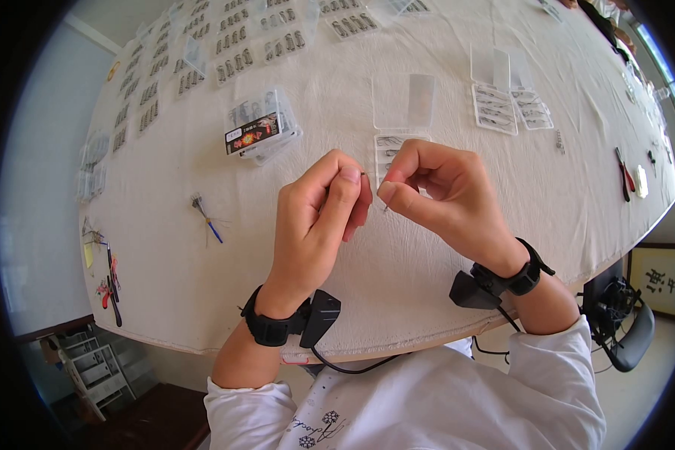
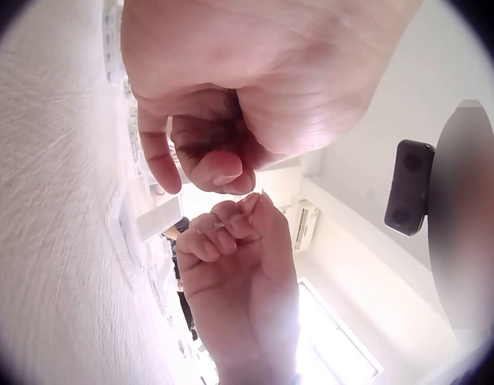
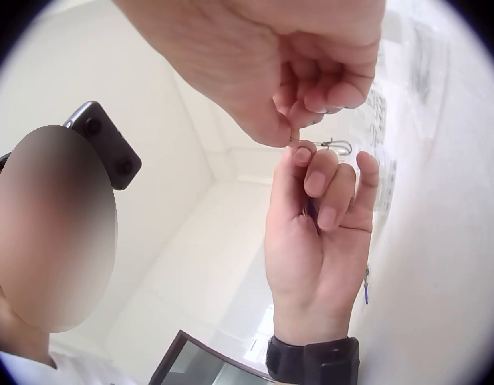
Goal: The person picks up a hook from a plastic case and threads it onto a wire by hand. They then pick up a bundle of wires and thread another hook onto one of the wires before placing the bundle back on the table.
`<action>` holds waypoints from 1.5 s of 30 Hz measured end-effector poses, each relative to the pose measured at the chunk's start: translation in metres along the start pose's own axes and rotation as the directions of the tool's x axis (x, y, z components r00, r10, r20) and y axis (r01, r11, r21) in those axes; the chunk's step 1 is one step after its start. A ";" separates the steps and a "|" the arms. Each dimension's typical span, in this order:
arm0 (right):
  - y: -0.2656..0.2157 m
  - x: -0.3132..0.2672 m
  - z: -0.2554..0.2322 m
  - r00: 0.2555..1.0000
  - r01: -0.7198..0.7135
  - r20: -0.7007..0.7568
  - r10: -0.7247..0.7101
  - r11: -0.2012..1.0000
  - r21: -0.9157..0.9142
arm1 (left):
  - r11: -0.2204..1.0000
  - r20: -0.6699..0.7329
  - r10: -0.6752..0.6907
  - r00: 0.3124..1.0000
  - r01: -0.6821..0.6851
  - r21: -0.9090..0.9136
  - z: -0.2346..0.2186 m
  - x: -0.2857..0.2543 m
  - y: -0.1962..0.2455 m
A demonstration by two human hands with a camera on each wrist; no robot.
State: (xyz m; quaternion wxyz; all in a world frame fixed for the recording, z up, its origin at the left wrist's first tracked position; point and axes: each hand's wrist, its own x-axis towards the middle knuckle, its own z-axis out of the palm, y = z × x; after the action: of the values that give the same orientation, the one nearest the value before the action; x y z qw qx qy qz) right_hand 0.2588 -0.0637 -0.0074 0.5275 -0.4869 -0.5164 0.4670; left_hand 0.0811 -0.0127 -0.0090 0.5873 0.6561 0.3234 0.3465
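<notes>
Both hands meet fingertip to fingertip above the table. The left hand (image 1: 319,202) pinches something thin and dark between thumb and forefinger, its tip just showing in the head view. Opposite it, the right hand (image 1: 442,184) has thumb and forefinger pressed together, with a fine strand (image 1: 386,208) sticking out below. In the right wrist view a small bent-wire metal hook (image 3: 336,147) projects beside the meeting fingertips; I cannot tell which hand holds it. A bit of blue-purple (image 3: 312,210) shows in the left palm. Behind the right hand stands an open clear case (image 1: 386,146) of small metal pieces, partly hidden.
Stacked clear boxes with a black label (image 1: 253,133) stand beyond the left hand. A blue-handled wire bundle (image 1: 208,219) lies to the left. Open cases (image 1: 495,109) and pliers (image 1: 624,176) are at right; more tools (image 1: 112,289) lie at the left edge. Many filled cases (image 1: 235,66) cover the far side.
</notes>
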 end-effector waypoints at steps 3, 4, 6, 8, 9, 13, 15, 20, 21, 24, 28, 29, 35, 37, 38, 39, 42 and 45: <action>0.000 0.000 0.001 1.000 -0.019 0.008 0.019 1.000 0.013 | 1.000 -0.003 0.028 1.000 -0.028 0.012 0.001 0.000 -0.001; 0.000 0.000 0.001 1.000 -0.023 0.008 0.023 1.000 0.018 | 0.999 0.002 0.032 0.999 -0.032 0.017 0.001 0.000 -0.001; -0.001 0.000 0.001 0.999 -0.038 0.011 0.037 0.999 0.026 | 0.999 0.006 0.041 0.999 -0.041 0.026 0.002 -0.001 -0.001; -0.002 -0.001 0.001 0.998 -0.061 0.019 0.060 0.998 0.033 | 0.998 0.003 0.050 0.999 -0.050 0.036 0.002 -0.001 -0.001; -0.001 -0.001 0.001 0.998 -0.060 0.019 0.059 0.997 0.039 | 0.998 0.002 0.053 0.999 -0.053 0.044 0.002 -0.001 -0.001; 0.000 -0.001 0.002 0.998 -0.063 0.015 0.063 0.996 0.058 | 0.994 0.001 0.068 0.998 -0.067 0.081 0.002 -0.001 -0.001; 0.000 -0.001 0.002 0.998 -0.064 0.013 0.063 0.996 0.060 | 0.993 0.000 0.076 0.997 -0.076 0.096 0.003 -0.001 -0.001; 0.001 0.000 0.001 0.998 -0.056 0.015 0.055 0.997 0.050 | 0.988 0.001 0.085 0.996 -0.085 0.128 0.003 -0.001 0.000; 0.001 0.000 0.001 0.998 -0.060 0.013 0.060 0.997 0.053 | 0.988 0.000 0.085 0.996 -0.084 0.130 0.003 -0.001 0.000; 0.001 0.000 0.002 0.998 -0.065 0.004 0.064 0.996 0.066 | 0.987 -0.005 0.090 0.996 -0.088 0.136 0.003 -0.001 0.000; 0.002 -0.001 0.003 0.999 -0.022 -0.026 0.023 0.999 0.040 | 0.984 0.020 0.086 0.996 -0.088 0.152 0.003 -0.002 0.002; 0.002 -0.001 0.003 0.999 -0.006 -0.036 0.007 1.000 0.019 | 0.984 0.038 0.078 0.996 -0.083 0.159 0.003 -0.003 0.002; 0.003 0.000 0.002 0.997 0.059 -0.056 -0.059 0.998 -0.006 | 0.988 0.071 0.062 0.996 -0.072 0.138 0.004 -0.003 0.004; 0.001 -0.001 0.002 0.999 0.014 -0.050 -0.011 0.998 0.059 | 0.987 0.092 0.056 0.994 -0.069 0.147 0.004 -0.004 0.006; 0.000 -0.001 0.002 0.999 -0.008 -0.045 0.012 0.996 0.092 | 0.986 0.103 0.053 0.993 -0.068 0.152 0.004 -0.004 0.008; -0.001 -0.001 0.002 0.999 -0.011 -0.046 0.015 0.996 0.092 | 0.990 0.090 0.033 0.995 -0.045 0.131 0.004 -0.004 0.008; -0.002 -0.001 0.003 0.999 -0.021 -0.047 0.025 0.995 0.097 | 0.997 0.056 -0.014 0.998 0.009 0.077 0.003 -0.005 0.008; -0.002 -0.002 0.004 0.998 -0.031 -0.047 0.036 0.995 0.097 | 0.998 0.042 -0.027 0.999 0.025 0.054 0.004 -0.005 0.009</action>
State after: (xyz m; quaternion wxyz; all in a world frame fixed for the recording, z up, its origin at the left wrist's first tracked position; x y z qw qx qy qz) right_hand 0.2547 -0.0654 -0.0055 0.5548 -0.4808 -0.4719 0.4882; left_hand 0.0818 -0.0198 -0.0011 0.5809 0.6745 0.3284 0.3158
